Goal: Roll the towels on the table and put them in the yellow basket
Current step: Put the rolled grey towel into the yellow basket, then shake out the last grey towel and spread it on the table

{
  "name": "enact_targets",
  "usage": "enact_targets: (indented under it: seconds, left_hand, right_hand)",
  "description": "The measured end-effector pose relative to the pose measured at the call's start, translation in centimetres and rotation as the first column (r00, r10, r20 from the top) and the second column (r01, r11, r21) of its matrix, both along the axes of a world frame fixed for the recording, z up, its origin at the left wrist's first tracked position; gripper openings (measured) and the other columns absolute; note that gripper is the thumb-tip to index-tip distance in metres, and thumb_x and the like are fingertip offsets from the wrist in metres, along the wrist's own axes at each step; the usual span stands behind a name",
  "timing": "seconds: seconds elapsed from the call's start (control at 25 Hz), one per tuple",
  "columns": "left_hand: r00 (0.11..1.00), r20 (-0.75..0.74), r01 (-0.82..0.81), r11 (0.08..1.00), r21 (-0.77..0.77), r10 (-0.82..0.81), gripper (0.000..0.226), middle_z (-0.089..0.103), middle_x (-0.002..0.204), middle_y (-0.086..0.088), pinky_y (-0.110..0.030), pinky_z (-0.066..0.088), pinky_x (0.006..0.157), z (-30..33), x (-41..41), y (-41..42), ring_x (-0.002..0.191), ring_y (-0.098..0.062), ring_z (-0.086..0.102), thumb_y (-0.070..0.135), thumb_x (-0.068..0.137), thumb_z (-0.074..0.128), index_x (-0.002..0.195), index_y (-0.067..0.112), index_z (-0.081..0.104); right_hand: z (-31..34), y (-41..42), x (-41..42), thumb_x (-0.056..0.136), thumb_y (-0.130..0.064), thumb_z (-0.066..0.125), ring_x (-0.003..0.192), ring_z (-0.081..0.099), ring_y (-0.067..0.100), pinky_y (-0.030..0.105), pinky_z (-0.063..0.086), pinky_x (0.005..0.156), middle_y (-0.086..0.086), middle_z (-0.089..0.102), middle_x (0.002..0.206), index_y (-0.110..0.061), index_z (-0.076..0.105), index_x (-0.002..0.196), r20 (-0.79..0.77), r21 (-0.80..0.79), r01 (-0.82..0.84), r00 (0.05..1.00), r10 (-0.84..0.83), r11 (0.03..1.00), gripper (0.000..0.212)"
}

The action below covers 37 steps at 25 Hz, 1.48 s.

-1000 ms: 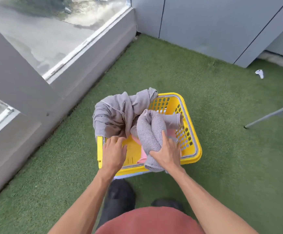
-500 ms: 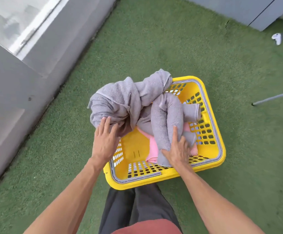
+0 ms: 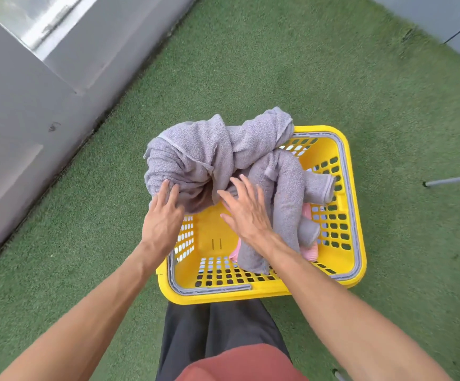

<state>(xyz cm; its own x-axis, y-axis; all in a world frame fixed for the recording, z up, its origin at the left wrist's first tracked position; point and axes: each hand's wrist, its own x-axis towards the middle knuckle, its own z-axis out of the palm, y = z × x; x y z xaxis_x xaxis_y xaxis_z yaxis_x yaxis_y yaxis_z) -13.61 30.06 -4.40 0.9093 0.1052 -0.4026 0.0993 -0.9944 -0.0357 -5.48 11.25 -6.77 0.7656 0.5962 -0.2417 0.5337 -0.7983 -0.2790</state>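
Observation:
The yellow basket (image 3: 356,204) sits on green turf in front of my legs. A big grey towel (image 3: 195,152) lies bunched over its far left corner and hangs over the rim. A second grey towel (image 3: 286,193), loosely rolled, lies along the basket's right half on top of a pink towel (image 3: 308,250). My left hand (image 3: 162,215) touches the lower edge of the big towel with straight fingers. My right hand (image 3: 246,209) hovers spread above the basket's middle, fingertips near the big towel's fold, holding nothing.
A grey ledge and wall (image 3: 44,105) run along the left, with glass above. Grey panels (image 3: 443,17) close the far right corner. A thin metal leg (image 3: 454,180) pokes in at the right edge. Green turf (image 3: 278,64) surrounds the basket.
My right hand has let go of the rolled grey towel and moved left toward the big towel. My left hand slid up to the big towel's edge. The view tilted further down.

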Motion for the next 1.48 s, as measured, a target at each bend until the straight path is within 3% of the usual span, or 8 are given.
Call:
enact_targets:
  seconds: [0.12,0.24,0.4,0.52,0.68,0.88,1.12,1.48]
  left_hand:
    - [0.998,-0.047,-0.024,0.994,0.106,0.029,0.033,0.028,0.150,-0.022,-0.047,0.039,0.105,1.2,0.5,-1.4,0.144,-0.044,0.014,-0.001,0.087,0.053,0.120,-0.002,0.059]
    - [0.997,-0.077,0.023,0.991,0.134,-0.012,0.031,0.045,0.131,-0.022,-0.044,0.051,0.088,1.8,1.0,-1.7,0.135,-0.045,0.031,-0.002,0.080,0.063,0.111,-0.005,0.063]
    - [0.973,0.093,-0.194,0.964,-0.181,0.213,0.010,0.053,0.098,-0.018,-0.046,0.050,0.068,2.9,1.9,-1.8,0.094,-0.036,0.052,-0.005,0.085,0.056,0.094,0.000,0.056]
    - [0.877,0.102,-0.353,0.773,-0.527,0.470,0.011,0.061,0.086,-0.009,-0.032,0.034,0.065,4.9,3.5,-3.1,0.077,-0.026,0.054,0.013,0.095,0.051,0.090,0.005,0.058]
    - [0.919,0.093,-0.216,0.686,-0.694,0.383,0.009,0.062,0.074,0.005,-0.018,0.038,0.057,9.9,5.2,-4.3,0.068,-0.012,0.057,0.018,0.094,0.056,0.088,0.012,0.059]
    - [0.961,0.182,-0.020,0.708,-0.706,0.208,0.009,0.062,0.071,0.005,-0.018,0.038,0.058,15.1,6.6,-3.2,0.062,-0.003,0.053,0.020,0.093,0.059,0.086,0.014,0.062]
    - [0.939,0.326,0.137,0.753,-0.644,0.108,0.011,0.057,0.063,0.007,-0.015,0.035,0.057,21.4,5.0,-0.1,0.059,-0.004,0.047,0.030,0.082,0.073,0.081,0.021,0.068]
    - [0.590,0.777,0.359,0.790,-0.496,0.220,0.018,0.059,0.076,0.003,-0.021,0.028,0.063,35.7,4.8,3.7,0.073,-0.016,0.052,0.031,0.087,0.067,0.084,0.013,0.067]
  right_hand:
    - [-0.5,0.1,-0.2,0.080,-0.030,0.072,0.139,0.024,0.034,0.057,0.028,0.108,0.013,0.038,0.143,-0.022,0.053,0.128,-0.089,0.020,-0.044,0.995,0.045,0.999,0.051]
    - [-0.5,-0.2,-1.2,0.081,-0.030,0.071,0.129,0.035,0.030,0.051,0.040,0.097,0.012,0.044,0.135,-0.019,0.054,0.128,-0.119,0.081,-0.060,0.990,0.069,0.995,0.051]
    - [0.4,0.4,-2.3,0.084,-0.033,0.069,0.122,0.044,0.022,0.037,0.040,0.102,0.005,0.048,0.132,-0.020,0.050,0.135,-0.303,0.279,0.040,0.952,0.049,0.959,0.056]
    - [2.3,1.4,-2.1,0.083,-0.029,0.071,0.117,0.051,0.015,0.033,0.042,0.102,-0.001,0.055,0.127,-0.018,0.054,0.130,-0.425,0.501,0.253,0.905,-0.019,0.827,0.051]
    - [6.6,0.4,-0.2,0.084,-0.027,0.070,0.094,0.060,0.000,0.022,0.048,0.081,-0.010,0.067,0.101,-0.022,0.061,0.109,-0.490,0.655,0.484,0.857,-0.162,0.580,0.027]
    - [11.7,-2.6,2.7,0.079,-0.028,0.076,0.063,0.058,0.002,0.017,0.043,0.062,-0.005,0.068,0.071,-0.023,0.067,0.087,-0.580,0.629,0.447,0.814,0.002,0.636,0.013]
    - [18.6,-2.0,2.1,0.087,-0.024,0.067,0.064,0.054,0.002,0.028,0.045,0.065,-0.005,0.065,0.072,-0.017,0.069,0.087,-0.321,0.659,0.277,0.944,-0.072,0.699,0.007]
    - [38.6,2.1,2.1,0.088,-0.035,0.064,0.051,0.030,0.007,0.023,0.024,0.050,-0.003,0.041,0.053,-0.022,0.066,0.081,0.062,0.683,0.102,0.978,-0.197,0.723,0.015]
